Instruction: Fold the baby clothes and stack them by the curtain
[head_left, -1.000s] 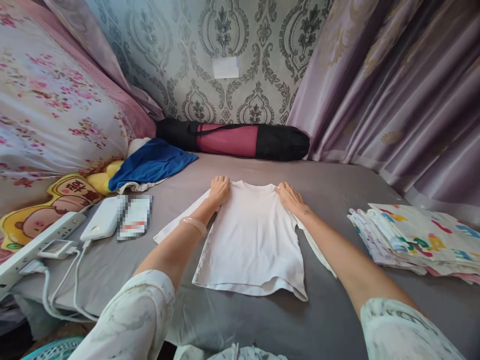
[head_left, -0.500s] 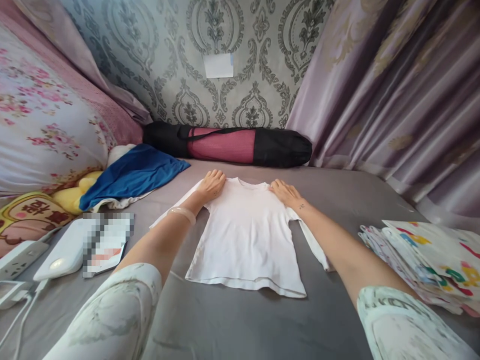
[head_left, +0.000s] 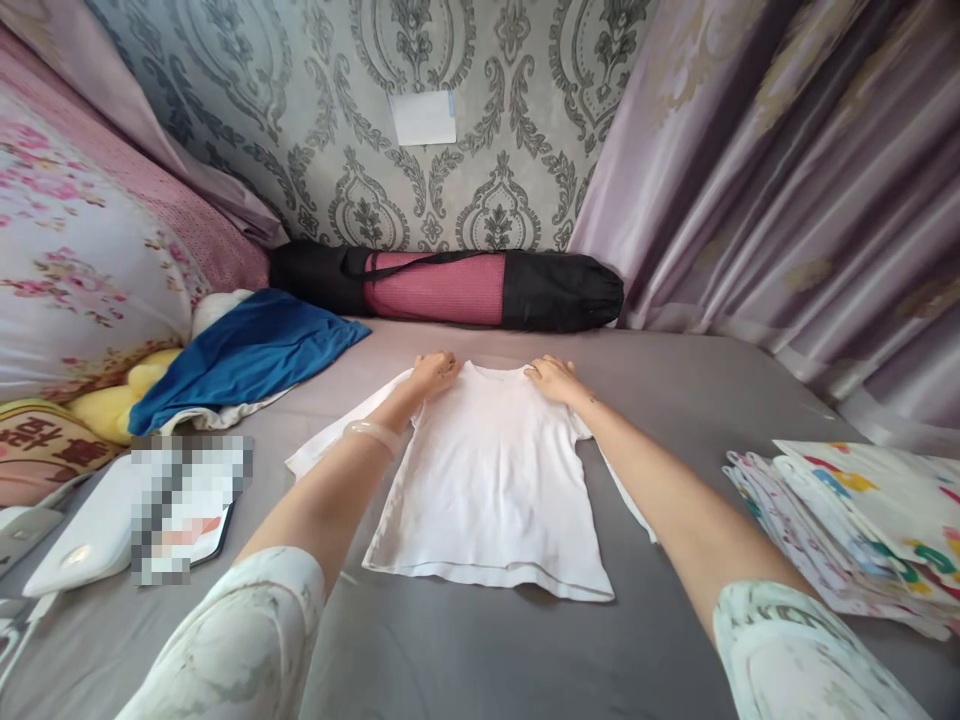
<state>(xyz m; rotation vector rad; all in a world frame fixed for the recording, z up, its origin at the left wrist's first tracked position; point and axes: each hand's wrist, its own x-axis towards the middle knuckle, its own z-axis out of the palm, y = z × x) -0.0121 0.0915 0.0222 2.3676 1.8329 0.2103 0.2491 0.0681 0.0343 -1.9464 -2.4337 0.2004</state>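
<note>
A small white long-sleeved shirt (head_left: 491,490) lies spread on the grey bed sheet, its neckline away from me and its hem toward me. At the shirt's left shoulder, beside the collar, my left hand (head_left: 436,374) has its fingers curled onto the fabric. My right hand (head_left: 553,378) pinches the opposite shoulder close to the neckline. One sleeve stretches out to the left, partly behind my left forearm. The other sleeve runs down along my right forearm, which covers part of it.
A black and pink rolled bag (head_left: 435,288) lies along the wall. To the left are a blue cloth (head_left: 251,350), a yellow plush toy (head_left: 105,410), a white device (head_left: 97,530) with a cable, and a phone (head_left: 199,530). Folded patterned clothes (head_left: 862,520) are stacked at right.
The view has shifted slightly. My left hand has moved a little to the right along the shoulder, and the shirt's left sleeve shows more. Both hands stay at the shoulders.
</note>
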